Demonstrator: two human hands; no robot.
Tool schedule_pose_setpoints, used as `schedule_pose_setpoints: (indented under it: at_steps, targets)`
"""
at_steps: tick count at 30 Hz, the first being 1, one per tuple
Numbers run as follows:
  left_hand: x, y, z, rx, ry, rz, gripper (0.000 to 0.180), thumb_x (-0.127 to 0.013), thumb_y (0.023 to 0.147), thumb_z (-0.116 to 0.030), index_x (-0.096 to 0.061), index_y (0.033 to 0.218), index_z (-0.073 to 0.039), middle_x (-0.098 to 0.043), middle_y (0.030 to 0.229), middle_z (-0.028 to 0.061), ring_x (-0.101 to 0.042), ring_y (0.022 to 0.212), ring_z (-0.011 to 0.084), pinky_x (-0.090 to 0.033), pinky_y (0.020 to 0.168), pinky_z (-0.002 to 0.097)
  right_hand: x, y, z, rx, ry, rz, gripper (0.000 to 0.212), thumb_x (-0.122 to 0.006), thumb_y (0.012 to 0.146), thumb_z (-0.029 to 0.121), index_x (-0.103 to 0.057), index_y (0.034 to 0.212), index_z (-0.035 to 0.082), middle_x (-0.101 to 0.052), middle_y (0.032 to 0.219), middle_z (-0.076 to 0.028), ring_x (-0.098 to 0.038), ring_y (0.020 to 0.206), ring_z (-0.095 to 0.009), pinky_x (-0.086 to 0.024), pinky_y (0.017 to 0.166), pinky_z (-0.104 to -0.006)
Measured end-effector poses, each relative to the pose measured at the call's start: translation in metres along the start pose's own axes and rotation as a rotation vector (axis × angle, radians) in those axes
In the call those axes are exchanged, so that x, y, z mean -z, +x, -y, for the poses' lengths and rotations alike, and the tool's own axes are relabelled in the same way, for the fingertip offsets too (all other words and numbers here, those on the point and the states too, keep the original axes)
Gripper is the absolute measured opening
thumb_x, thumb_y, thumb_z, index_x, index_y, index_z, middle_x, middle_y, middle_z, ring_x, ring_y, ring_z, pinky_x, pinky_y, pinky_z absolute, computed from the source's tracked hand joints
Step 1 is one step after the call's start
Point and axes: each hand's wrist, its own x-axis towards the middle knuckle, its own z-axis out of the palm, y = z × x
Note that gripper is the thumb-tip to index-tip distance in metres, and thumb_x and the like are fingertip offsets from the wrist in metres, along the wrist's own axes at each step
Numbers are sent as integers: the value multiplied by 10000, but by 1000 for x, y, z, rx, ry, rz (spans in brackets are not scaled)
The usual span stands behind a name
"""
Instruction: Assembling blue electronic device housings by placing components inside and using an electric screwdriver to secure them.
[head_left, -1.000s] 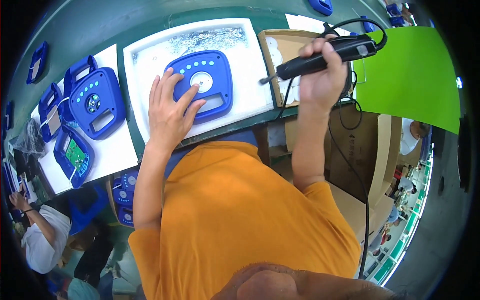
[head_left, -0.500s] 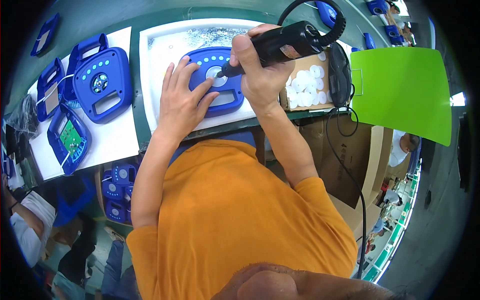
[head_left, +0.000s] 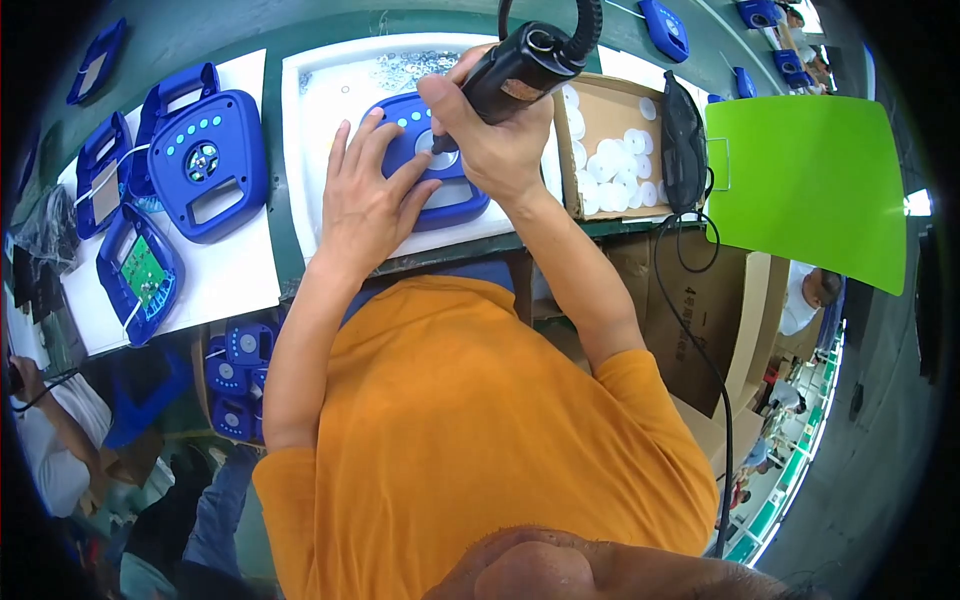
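Note:
My right hand (head_left: 498,145) is wrapped round a black electric screwdriver (head_left: 520,72), which leans with its tip down at the round clear disc (head_left: 448,159) in the middle of a blue plastic housing (head_left: 455,213). The housing has a row of pale round buttons and a handle opening. On its left side rests my left hand (head_left: 365,205), fingers spread, the index fingertip close to the disc and the driver's tip. Beneath the housing is a white foam tray (head_left: 306,150) with small metal screws scattered along its far part.
An open cardboard box (head_left: 612,100) of white discs stands right of the tray, beside a black object (head_left: 684,145) with a cord. A bright green sheet (head_left: 800,180) lies farther right. Several blue housings (head_left: 235,155) sit on white sheeting at left. A co-worker (head_left: 60,430) is at lower left.
The screwdriver's body and my right hand have swung left and grown more upright, uncovering more of the disc box. The tip stays at the disc; my left hand has barely moved.

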Motion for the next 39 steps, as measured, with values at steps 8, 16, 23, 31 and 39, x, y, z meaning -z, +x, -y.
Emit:
schedule_pose_setpoints:
  at_steps: [8, 16, 23, 31, 39]
  targets:
    - [1, 0, -2, -2, 14, 2, 266, -863, 995, -352, -884, 1196, -180, -682, 1408, 164, -565, 1516, 397, -317, 1345, 641, 5, -1, -4, 26, -37, 53, 229, -937, 972, 76, -732, 1073, 65, -739, 853, -22, -711, 664, -118, -563, 622, -241]
    - [-2, 0, -1, -5, 45, 35, 270, -876, 987, -339, -878, 1209, -185, -681, 1409, 168, -581, 1501, 406, -335, 1336, 643, 29, 5, 13, 48, 51, 107, 358, -901, 1027, 251, -699, 1259, 68, -760, 998, -56, -769, 924, -144, -628, 824, -286]
    - [7, 2, -4, -20, 48, 42, 278, -893, 970, -274, -866, 1212, -141, -684, 1424, 181, -578, 1509, 426, -386, 1312, 632, 152, 32, 39, -63, -125, -299, 321, -677, 1177, 310, -620, 1342, 41, -734, 998, -72, -765, 927, -198, -658, 861, -357]
    - [37, -15, -27, -32, -30, 223, 315, -951, 844, -256, -841, 1068, -64, -659, 1481, 205, -543, 1530, 498, -461, 1266, 611, 243, 41, -51, -379, -1447, -19, 784, -828, 981, 604, -702, 1226, -131, -810, 971, -331, -824, 942, -479, -632, 854, -534]
    - [57, 22, -29, -56, -100, 197, 313, -882, 954, -287, -750, 1073, -28, -691, 1465, 175, -572, 1540, 456, -477, 1258, 649, 206, 18, -21, -146, -1584, -150, 495, -815, 1033, 460, -781, 1197, -5, -818, 1054, -255, -806, 967, -450, -632, 840, -544]
